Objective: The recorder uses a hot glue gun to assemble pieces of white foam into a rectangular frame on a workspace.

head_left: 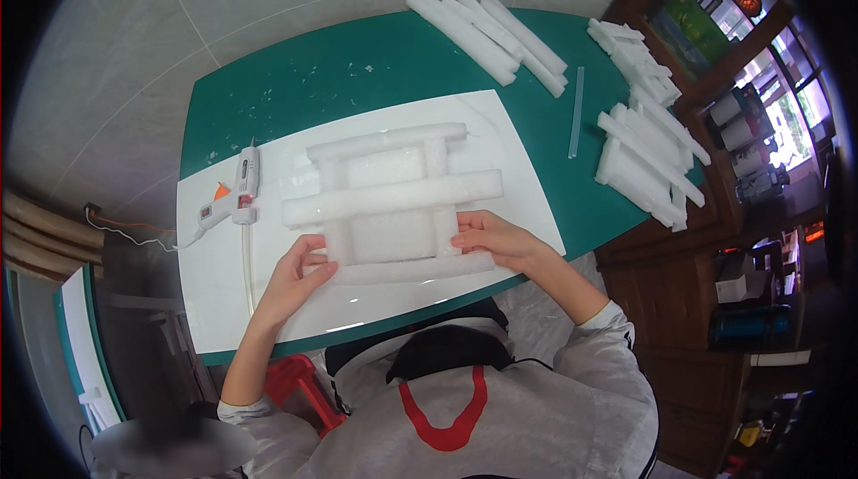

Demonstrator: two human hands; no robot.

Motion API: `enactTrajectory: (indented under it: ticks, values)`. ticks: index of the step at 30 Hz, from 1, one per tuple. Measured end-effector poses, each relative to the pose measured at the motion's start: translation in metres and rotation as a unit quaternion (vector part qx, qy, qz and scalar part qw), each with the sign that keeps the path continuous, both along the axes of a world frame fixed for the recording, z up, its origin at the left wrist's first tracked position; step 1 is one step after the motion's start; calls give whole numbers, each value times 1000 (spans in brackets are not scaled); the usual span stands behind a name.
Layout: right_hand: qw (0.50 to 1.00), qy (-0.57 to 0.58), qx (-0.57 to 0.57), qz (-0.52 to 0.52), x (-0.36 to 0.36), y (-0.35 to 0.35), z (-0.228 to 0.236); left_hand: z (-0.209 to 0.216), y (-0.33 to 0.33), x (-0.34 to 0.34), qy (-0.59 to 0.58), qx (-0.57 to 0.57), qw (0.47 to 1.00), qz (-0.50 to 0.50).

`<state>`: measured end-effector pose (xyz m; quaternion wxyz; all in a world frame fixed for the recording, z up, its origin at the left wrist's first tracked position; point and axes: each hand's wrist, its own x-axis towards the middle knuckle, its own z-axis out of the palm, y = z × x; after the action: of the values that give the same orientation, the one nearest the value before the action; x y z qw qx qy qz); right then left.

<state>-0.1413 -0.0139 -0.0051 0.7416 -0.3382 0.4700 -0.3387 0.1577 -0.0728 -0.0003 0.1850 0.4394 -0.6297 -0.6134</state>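
A white foam frame (393, 197) lies on the white board (518, 166) in front of me. It has several long crossbars joined by short upright pieces, with two rectangular gaps between them. My left hand (297, 275) pinches its lower left side, thumb on the near bar and fingers bent at the edge. At the lower right corner, my right hand (492, 240) grips the short upright piece between thumb and fingers. A white and grey hot glue gun (246, 184) with an orange part rests left of the frame, a long glue stick (249, 264) trailing from its rear.
The board lies on a green tabletop (268, 95) dotted with white crumbs. Loose foam strips (483, 37) sit at the far edge. More foam structures (648, 157) are stacked at the right, beside a translucent glue stick (576, 113). A red stool (299, 385) stands below the near edge.
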Motion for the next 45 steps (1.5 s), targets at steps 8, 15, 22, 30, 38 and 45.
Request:
enactTrajectory:
  ticks: [8,15,22,30,38,45]
  values:
    - [993,-111,-6,-47,2,3,0,9,1,-9,141,110,977,113]
    - [978,-150,-53,-138,13,8,5,10,9,-14,340,186,910,150]
    - [973,-137,-88,-167,35,15,14,25,12,-44,304,188,930,92]
    - [967,-113,-118,-194,34,22,21,38,9,-62,282,176,934,129]
    - [956,-118,-134,-233,16,26,28,39,-3,-77,305,196,931,42]
    - [895,-146,-201,-371,-58,27,42,50,-12,-51,265,108,958,-26]
